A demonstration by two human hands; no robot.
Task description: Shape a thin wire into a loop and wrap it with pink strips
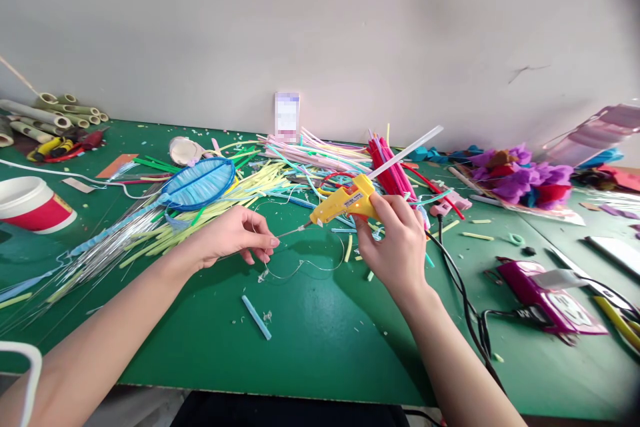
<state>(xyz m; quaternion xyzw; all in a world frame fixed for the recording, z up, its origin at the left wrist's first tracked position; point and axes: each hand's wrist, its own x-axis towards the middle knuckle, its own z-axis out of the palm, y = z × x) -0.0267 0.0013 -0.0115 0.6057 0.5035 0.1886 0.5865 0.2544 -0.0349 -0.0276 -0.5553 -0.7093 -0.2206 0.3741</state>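
My right hand [397, 247] is wrapped round the grip of a yellow hot glue gun [344, 201]. A clear glue stick [407, 152] sticks out of its back end, and the nozzle points left. My left hand [235, 235] pinches a thin wire [291, 233] between thumb and fingertips. The wire's far end meets the nozzle or lies right beside it; I cannot tell which. Thin curved wire [317, 269] loops below and between the hands. Nearer the table's front edge lies a short light-blue strip [257, 317] beside a bit of dried glue.
Left of my hands lies a blue leaf-shaped piece [200, 185] on a wrapped stem. Behind are pipe cleaners [393, 170] and a phone [287, 119]. A paper cup [37, 205] stands left. Right are a magenta power strip [550, 297], black cables [465, 300] and purple craft pieces [525, 173].
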